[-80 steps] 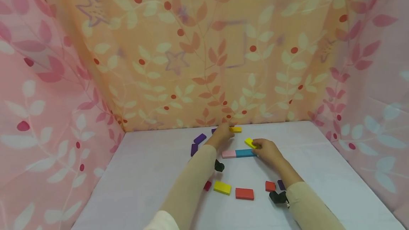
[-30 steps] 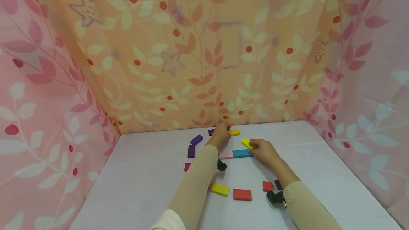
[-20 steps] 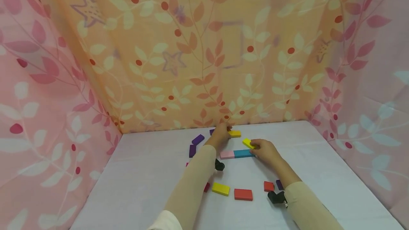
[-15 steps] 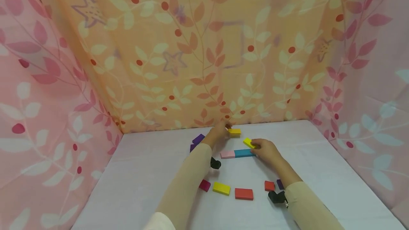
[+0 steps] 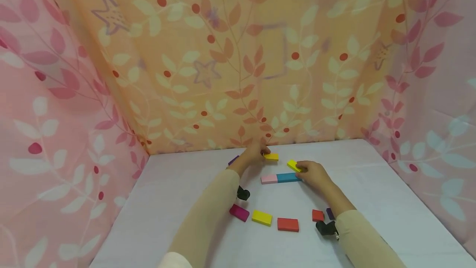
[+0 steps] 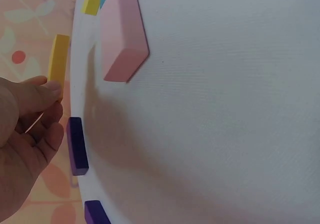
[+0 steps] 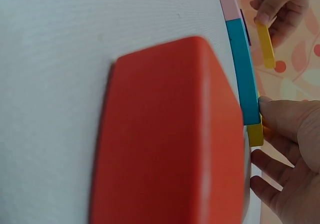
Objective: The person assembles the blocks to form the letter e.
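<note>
My left hand [image 5: 254, 152], at the far side of the table, pinches an orange-yellow block [image 6: 58, 59] between thumb and fingers. In the left wrist view that block is held up, seen against the backdrop. The right hand [image 5: 314, 175] grips the near end of a bright yellow block [image 5: 293, 165] with its fingertips, partly covering it. Just in front of that block, a pink block [image 5: 269, 179] and a blue block [image 5: 287, 177] lie end to end, and the right thumb is close to the blue one. Purple blocks [image 6: 77, 146] lie near the left hand.
Nearer the body lie a magenta block [image 5: 239, 212], a yellow block [image 5: 262, 217], a red block [image 5: 288, 224], a smaller red block [image 5: 317, 215] and a dark purple block [image 5: 330, 214]. The table's white cloth [image 5: 156, 210] meets patterned curtains [image 5: 178, 94] at the back and sides.
My left hand has shifted slightly left with the orange-yellow block, and its forearm now uncovers the magenta block while hiding more purple ones. The right hand stays on the bright yellow block.
</note>
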`<state>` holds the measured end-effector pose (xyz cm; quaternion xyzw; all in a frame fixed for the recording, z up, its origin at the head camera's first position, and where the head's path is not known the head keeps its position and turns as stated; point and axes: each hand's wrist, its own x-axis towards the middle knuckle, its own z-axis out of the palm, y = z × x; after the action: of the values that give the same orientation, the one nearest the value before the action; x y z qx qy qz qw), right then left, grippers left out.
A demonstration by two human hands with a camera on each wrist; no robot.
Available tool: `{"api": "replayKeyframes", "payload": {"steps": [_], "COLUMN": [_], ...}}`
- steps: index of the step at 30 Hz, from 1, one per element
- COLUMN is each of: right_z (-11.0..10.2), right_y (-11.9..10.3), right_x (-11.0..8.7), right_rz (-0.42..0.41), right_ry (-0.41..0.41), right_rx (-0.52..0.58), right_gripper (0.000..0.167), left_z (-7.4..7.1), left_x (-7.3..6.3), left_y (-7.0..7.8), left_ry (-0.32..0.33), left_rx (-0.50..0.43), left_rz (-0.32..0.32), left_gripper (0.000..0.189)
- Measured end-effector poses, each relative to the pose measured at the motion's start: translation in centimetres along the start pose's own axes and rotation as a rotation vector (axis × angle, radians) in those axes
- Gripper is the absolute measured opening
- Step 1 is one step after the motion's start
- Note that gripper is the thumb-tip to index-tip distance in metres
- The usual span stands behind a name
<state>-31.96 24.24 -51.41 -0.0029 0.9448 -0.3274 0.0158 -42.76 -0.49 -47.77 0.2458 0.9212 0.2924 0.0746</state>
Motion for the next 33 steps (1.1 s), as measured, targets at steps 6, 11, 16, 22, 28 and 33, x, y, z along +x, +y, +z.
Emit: {"api": "replayKeyframes", "payload": {"steps": [6,11,16,22,28,33], "right_z": [0.1,0.0,-0.1,-0.2,-0.3,0.0], "right_y": [0.1,0.1,0.2,0.2,0.2,0.3], "right_x": [-0.1,0.0,0.1,0.2,0.2,0.0], "right_rz": [0.009,0.002,-0.005,-0.011,-0.02,-0.029], "right_ry": [-0.006,-0.001,-0.001,-0.001,0.011,0.015], "right_rx": [0.007,0.007,0.008,0.014,0.01,0.021], "right_gripper": [0.049,0.048,0.047,0.047,0.047,0.047], "left_z": [1.2,1.7,1.9,2.2,2.5,2.7], "left_x": [0.0,0.3,0.6,1.0,1.2,0.3], "left_y": [0.3,0.3,0.1,-0.1,0.3,0.8], "left_ry": [-0.014,-0.019,-0.014,-0.031,-0.039,-0.029], "left_rx": [-0.011,-0.11,-0.153,-0.158,-0.175,-0.166], "left_rz": [-0.047,-0.137,-0.192,-0.215,-0.206,-0.182], "left_gripper": [0.034,0.033,0.032,0.031,0.03,0.031]}}
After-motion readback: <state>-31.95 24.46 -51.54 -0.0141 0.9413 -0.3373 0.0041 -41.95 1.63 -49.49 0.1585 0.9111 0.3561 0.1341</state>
